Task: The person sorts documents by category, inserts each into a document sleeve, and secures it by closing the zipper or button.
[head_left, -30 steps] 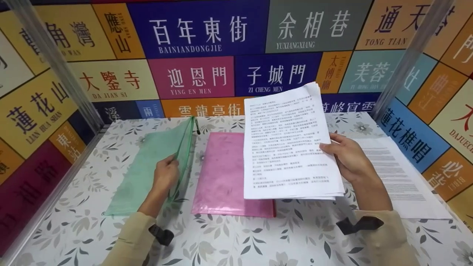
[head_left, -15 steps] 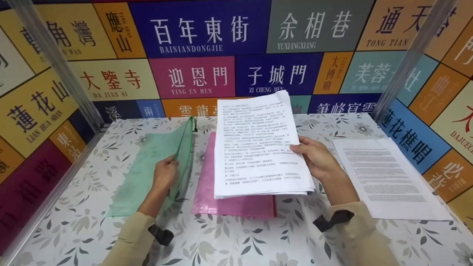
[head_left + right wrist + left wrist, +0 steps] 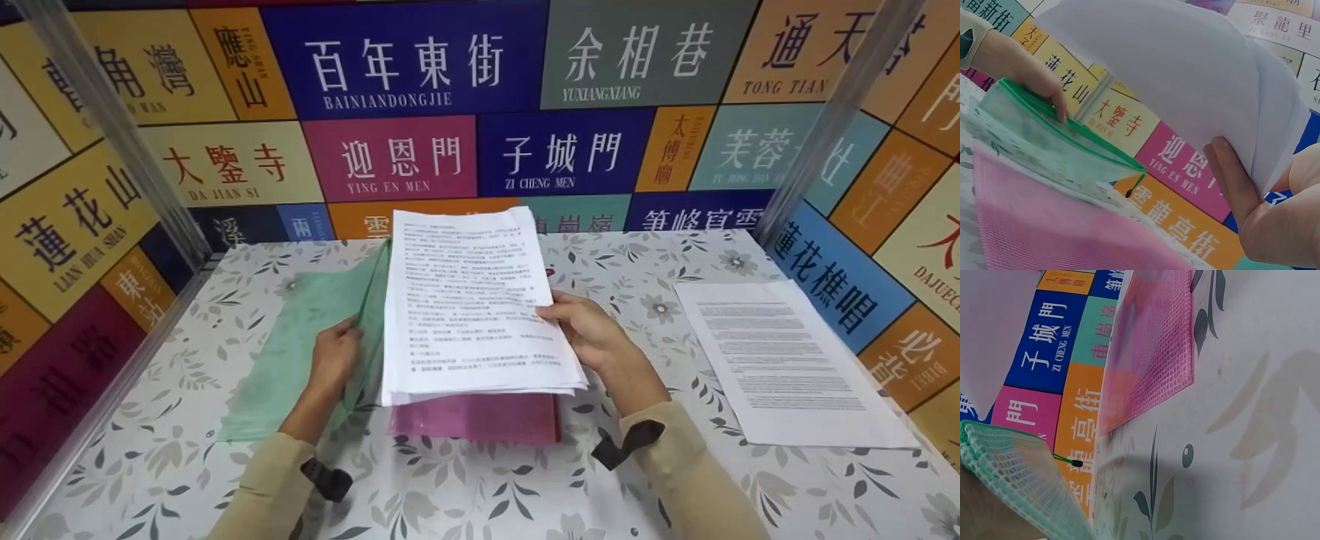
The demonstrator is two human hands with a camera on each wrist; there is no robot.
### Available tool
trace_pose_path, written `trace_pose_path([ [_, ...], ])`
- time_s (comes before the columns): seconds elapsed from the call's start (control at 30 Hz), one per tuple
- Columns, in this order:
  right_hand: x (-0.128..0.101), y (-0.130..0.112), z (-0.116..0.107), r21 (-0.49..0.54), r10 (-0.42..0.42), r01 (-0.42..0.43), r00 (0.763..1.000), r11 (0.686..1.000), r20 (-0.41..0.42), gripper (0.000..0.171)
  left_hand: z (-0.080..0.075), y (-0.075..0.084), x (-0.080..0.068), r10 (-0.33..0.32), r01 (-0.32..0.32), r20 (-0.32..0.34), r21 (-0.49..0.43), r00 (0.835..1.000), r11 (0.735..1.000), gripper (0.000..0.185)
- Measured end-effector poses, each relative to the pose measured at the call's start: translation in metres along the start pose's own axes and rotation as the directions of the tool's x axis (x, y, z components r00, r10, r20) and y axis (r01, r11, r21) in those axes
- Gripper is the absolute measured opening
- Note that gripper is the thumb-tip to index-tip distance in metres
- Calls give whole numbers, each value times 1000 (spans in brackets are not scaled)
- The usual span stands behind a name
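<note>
Left hand holds one green mesh pouch; raised right hand, thumb frontmost, grips one white paper sheaf; one pink mesh pouch lies below-left of its fingers.

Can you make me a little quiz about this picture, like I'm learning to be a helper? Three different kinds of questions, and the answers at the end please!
1. Pick one: what colour is the mesh pouch in the left hand?
A) pink
B) green
C) yellow

2. True or false: the right hand is holding nothing.

3. Fill in the blank: some printed papers lie on the table, to the person's ____ of the pink pouch.

Key:
1. B, green.
2. False: the right hand holds up a stack of papers.
3. Right.
</note>
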State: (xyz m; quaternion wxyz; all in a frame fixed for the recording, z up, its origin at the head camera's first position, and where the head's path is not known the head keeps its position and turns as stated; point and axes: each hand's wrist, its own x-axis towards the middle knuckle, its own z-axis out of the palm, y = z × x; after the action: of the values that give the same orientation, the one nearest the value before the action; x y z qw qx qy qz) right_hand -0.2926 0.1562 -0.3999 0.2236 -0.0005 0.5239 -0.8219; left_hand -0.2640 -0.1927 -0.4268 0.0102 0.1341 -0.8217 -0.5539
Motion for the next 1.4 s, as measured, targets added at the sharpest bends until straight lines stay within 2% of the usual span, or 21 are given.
trace_pose_path([
  [0.13,8,10,5,11,19,-19,1000,1000,7,52,0,0,0,-13,13,-6,-3,1000,1000,50],
  [0.33,21,26,9,17,39,-39,999,999,-38,51,3,1,0,-25,26,-23,9,999,1000,51],
  [0.67,36,39,5,-57,51,-56,996,997,-76,46,5,2,2,-18,20,-55,49,998,999,50],
  [0.97,39,28,17,-127,50,-63,993,990,-102,45,4,1,1,-38,41,-47,65,998,997,51],
  [1.27,36,8,32,-180,7,-26,994,983,-109,42,8,0,0,-18,19,-12,89,1000,996,51],
  [1.4,36,3,37,-185,-10,-5,996,983,-83,43,9,-1,0,-10,11,-8,93,1000,996,50],
])
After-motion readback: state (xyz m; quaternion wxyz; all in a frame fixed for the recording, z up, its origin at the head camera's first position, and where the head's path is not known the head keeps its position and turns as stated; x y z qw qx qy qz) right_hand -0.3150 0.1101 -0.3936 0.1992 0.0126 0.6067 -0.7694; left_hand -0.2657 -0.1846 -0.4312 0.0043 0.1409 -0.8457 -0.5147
